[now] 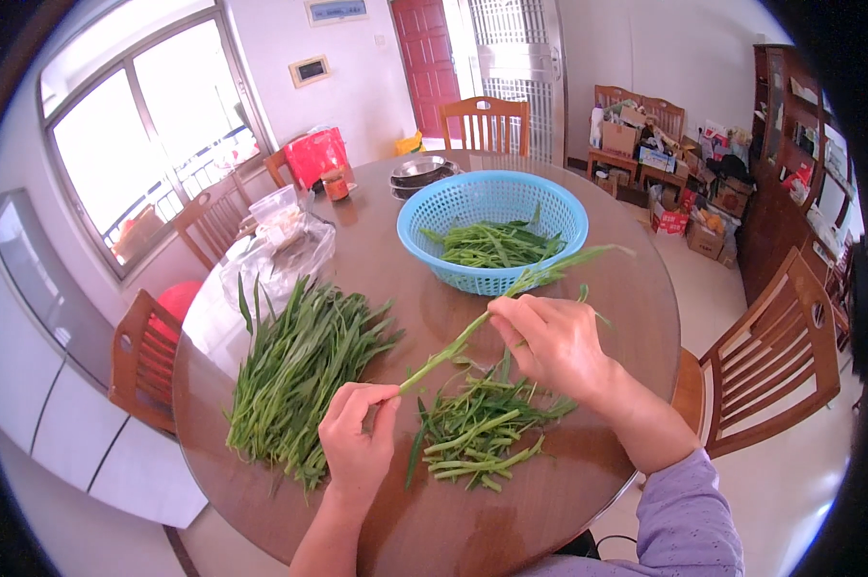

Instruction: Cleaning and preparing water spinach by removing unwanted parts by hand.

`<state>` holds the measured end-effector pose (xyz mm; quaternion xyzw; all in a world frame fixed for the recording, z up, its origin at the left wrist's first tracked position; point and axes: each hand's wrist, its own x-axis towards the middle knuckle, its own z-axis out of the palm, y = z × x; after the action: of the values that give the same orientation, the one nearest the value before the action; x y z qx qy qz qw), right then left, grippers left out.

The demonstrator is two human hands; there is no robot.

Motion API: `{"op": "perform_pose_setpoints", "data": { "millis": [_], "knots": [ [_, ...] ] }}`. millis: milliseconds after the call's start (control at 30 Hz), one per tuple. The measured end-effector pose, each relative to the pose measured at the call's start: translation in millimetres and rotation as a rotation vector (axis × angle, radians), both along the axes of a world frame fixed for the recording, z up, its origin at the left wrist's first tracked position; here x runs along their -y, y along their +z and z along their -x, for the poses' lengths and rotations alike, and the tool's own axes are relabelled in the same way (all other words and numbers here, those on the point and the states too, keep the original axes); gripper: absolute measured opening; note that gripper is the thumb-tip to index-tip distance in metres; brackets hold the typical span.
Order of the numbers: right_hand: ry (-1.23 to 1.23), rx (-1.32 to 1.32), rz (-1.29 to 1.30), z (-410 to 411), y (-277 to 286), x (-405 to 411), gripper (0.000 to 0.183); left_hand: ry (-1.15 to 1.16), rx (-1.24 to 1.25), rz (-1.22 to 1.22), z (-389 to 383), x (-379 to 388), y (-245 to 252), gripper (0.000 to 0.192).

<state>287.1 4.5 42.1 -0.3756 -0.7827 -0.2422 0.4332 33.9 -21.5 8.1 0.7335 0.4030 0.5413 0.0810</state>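
Note:
A long green stem of leafy vegetable, which looks like water spinach (444, 353), stretches between my two hands above the table. My left hand (359, 425) pinches its lower end between thumb and fingertips. Farther up, my right hand (553, 342) grips the stem near its leafy part. Beneath them lies a loose pile of short stem pieces and leaves (484, 440). A large bunch of whole, uncut greens (297, 382) rests to the left of my left hand. Beyond my right hand stands a blue perforated plastic basket (491, 281) with picked greens (502, 241) inside.
The round wooden table (434, 534) has wooden chairs (773, 360) around it. Toward the back are stacked metal bowls (419, 173), a jar (335, 185) and a red bag (317, 156). Clear plastic bags (282, 249) sit at the left. Cardboard boxes (619, 138) crowd the far right.

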Motion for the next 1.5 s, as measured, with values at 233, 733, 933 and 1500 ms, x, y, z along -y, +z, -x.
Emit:
{"op": "perform_pose_setpoints", "data": {
  "millis": [233,733,933,1500],
  "knots": [
    [-0.003,0.038,0.040,-3.0,-7.6,-5.5,0.015,0.048,-0.031,-0.044,6.9,0.0,3.5,0.013],
    [0.197,-0.492,0.497,-10.0,10.7,2.0,0.003,0.066,0.003,-0.106,3.3,3.8,9.6,0.012],
    [0.350,-0.962,0.452,-34.2,40.5,20.3,0.007,0.102,0.148,-0.032,23.1,-13.6,9.5,0.011],
    [0.295,-0.002,0.667,8.1,4.1,19.2,0.011,0.012,0.374,0.274,24.2,-8.1,5.8,0.012]
  ]
}}
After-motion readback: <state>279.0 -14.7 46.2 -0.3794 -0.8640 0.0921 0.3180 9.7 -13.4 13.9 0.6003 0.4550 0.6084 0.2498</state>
